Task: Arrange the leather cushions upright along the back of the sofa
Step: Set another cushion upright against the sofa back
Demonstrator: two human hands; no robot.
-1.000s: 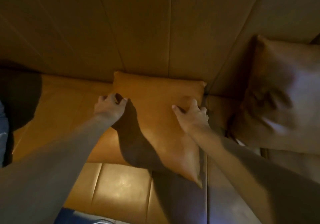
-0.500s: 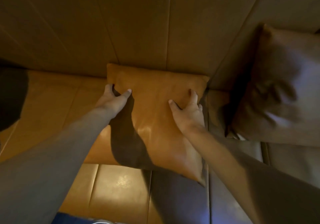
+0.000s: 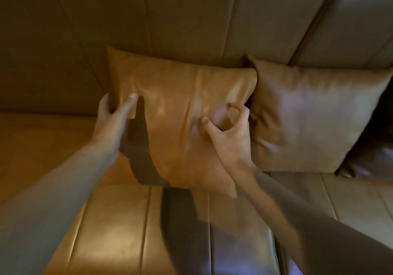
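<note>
A tan leather cushion (image 3: pixel 176 113) leans upright against the sofa back (image 3: pixel 191 19), its lower corner resting on the seat. My left hand (image 3: pixel 114 115) grips its left edge, thumb on the front face. My right hand (image 3: pixel 229 130) pinches a fold of leather near its right side. A second tan leather cushion (image 3: pixel 314 117) stands upright just to the right, touching the first one's upper right corner.
The leather seat (image 3: pixel 110 221) stretches out below and to the left of the cushions, with stitched seams. A dark shape (image 3: pixel 374 153) sits at the far right, behind the second cushion.
The cushion has been raised from lying tilted on the seat to standing against the sofa back. My view has shifted, bringing the second cushion closer beside it. My right hand now bunches the leather.
</note>
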